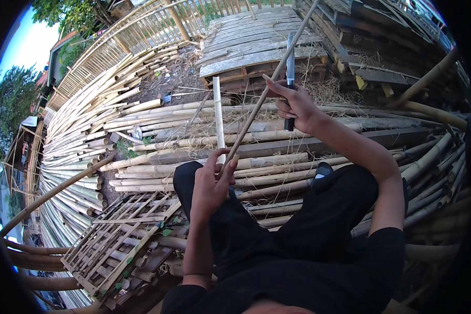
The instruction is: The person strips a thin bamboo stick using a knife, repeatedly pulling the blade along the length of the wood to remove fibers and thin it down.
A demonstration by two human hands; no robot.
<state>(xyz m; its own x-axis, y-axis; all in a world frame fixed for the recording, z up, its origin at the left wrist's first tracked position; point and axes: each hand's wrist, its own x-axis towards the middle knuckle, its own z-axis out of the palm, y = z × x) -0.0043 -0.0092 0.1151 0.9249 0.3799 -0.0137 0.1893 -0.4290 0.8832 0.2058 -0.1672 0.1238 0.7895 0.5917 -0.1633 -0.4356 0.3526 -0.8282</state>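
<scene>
My left hand (pixel 213 180) is closed in front of my left knee, its fingers around a long thin bamboo stick (pixel 252 116) that slants up to the right past the top of the view. A pale flat bamboo strip (pixel 218 112) also rises from its fingers. My right hand (pixel 298 107), raised to the right of the stick, grips the black handle of a knife (pixel 290 63), whose blade points up. The right thumb and forefinger reach the stick, partly hiding where knife and stick meet; whether the blade touches it I cannot tell.
Bamboo poles (pixel 152 172) lie across the ground before my legs, with more stacked at left. A woven bamboo panel (pixel 125 235) lies lower left. Ahead are a wooden pallet (pixel 256 39) and a bamboo fence (pixel 141 29); a timber stack (pixel 382 47) stands at right.
</scene>
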